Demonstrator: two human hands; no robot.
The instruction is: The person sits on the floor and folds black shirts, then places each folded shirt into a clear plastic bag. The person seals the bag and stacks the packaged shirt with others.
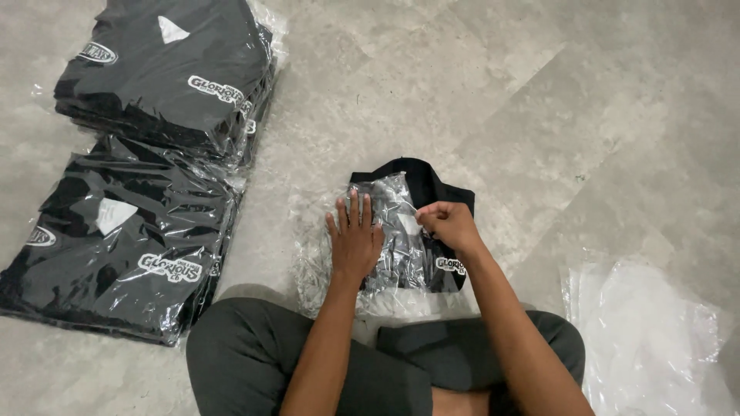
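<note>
A folded black garment [435,196] lies on the floor in front of my crossed legs, partly inside a clear plastic bag [397,231]. My left hand [354,235] rests flat on the bag with fingers spread, pressing it down. My right hand [447,223] is closed, pinching the bag's edge over the garment. The garment's far end sticks out of the bag; a small white print shows near its right corner.
Two stacks of bagged black garments lie to the left, one near [116,235] and one farther back [169,69]. A pile of empty clear bags [647,339] sits at the right. The grey tiled floor [501,92] surrounds everything.
</note>
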